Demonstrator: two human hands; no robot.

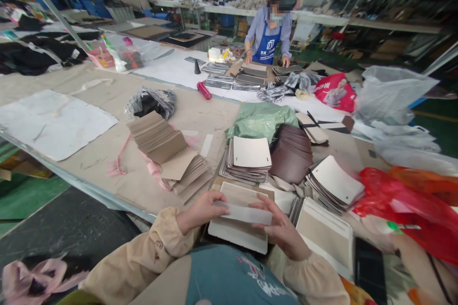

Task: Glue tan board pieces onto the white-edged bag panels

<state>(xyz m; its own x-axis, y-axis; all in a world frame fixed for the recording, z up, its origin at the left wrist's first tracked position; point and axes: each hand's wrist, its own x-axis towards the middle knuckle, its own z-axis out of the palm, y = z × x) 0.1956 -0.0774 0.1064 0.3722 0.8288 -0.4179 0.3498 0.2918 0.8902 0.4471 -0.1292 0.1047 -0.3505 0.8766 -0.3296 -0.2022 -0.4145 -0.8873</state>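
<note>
My left hand [202, 212] pinches one end of a pale, translucent strip [241, 213] between thumb and fingers. Around its other end, my right hand [281, 224] has its fingers loosely curved, partly hidden behind the strip. Below the strip lies a panel with a white border and beige middle [239, 236], on a brown board close to my body. Just beyond are a stack of cream panels [251, 152] and dark brown panels [291, 155]. To the left, a long leaning stack of tan sheets [161, 140] spreads across the table.
More cream panels [334, 183] and bordered panels [325, 236] lie to the right, near a black phone [369, 269] and a red plastic bag [408, 214]. A green bag [263, 119] sits behind the stacks. Across the table, a co-worker [268, 33] handles flat pieces.
</note>
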